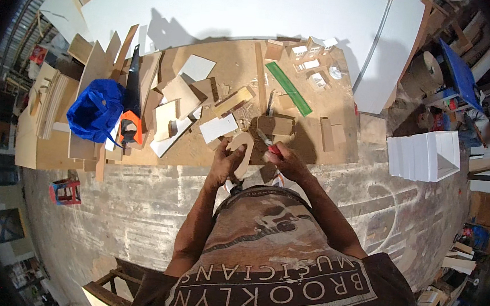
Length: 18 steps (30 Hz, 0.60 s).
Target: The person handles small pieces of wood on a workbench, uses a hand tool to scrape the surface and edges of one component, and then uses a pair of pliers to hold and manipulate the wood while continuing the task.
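My left hand [225, 162] is closed on a small pale wooden piece [242, 159] with angled corners, held at the near edge of the workbench [187, 157]. In my right hand [291, 166] is a red-handled tool [274, 150]. Its narrow, light tip points up and left, close to the wooden piece; whether it is a knife or another blade cannot be made out. Just beyond my hands lies a brown wooden block [276, 125]. A white rectangular board piece [218, 128] rests to the left of it.
A green strip [288, 88] lies across the bench, near small white model-like pieces [318, 80]. To the left are a handsaw with an orange handle [130, 128], a blue bag [94, 110] and upright boards. A white box-like unit [417, 155] and a red-blue stool [65, 191] stand on the floor.
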{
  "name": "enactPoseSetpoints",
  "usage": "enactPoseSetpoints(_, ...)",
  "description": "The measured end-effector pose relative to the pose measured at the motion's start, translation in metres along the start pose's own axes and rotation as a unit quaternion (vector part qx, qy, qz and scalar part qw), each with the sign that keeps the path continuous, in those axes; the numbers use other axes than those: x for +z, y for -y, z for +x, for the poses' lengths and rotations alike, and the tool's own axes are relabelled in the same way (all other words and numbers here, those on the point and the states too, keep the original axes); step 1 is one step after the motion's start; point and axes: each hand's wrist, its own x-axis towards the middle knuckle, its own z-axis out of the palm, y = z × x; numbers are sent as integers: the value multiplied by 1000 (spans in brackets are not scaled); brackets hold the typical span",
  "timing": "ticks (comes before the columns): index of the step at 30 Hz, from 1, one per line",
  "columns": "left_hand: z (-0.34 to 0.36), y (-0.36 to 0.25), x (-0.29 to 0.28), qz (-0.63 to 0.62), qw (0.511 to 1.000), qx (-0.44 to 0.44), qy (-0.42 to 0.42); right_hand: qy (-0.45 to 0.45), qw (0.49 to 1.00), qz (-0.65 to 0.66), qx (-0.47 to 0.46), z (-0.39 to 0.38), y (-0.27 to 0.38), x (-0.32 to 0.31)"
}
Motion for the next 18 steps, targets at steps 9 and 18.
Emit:
enactPoseSetpoints(9, -11, 1, -13, -69, 995, 44, 63, 15, 981, -141, -134, 18, 47, 14)
enactPoseSetpoints(18, -26, -8, -12, -34, 998, 20, 47, 30, 968, -203, -145, 19, 65, 24)
